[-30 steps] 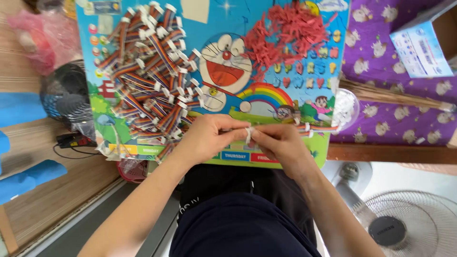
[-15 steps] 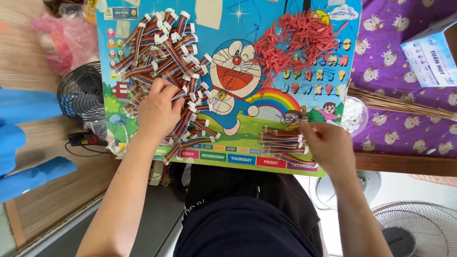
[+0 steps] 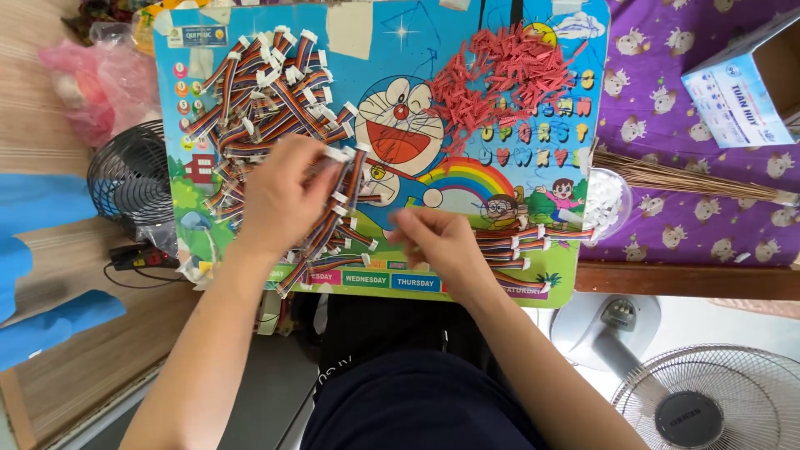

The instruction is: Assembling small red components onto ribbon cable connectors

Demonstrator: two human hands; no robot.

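The left hand curls its fingers around a rainbow ribbon cable at the edge of the cable pile on the cartoon board. The right hand is half closed, fingertips pinched together; whether it holds anything cannot be told. Finished cables lie just beside it.

1. One colourful cartoon-printed lap board is seen.
2. Two bare hands are counted: the left hand and the right hand.
3. Rainbow-striped ribbon cables with white plug ends are heaped in one large pile, too many to count; about five lie in a small row.
4. One heap of small red plastic pieces is seen, uncountable.
5. Two wire-guarded fans are seen: one small black fan and one white pedestal fan.
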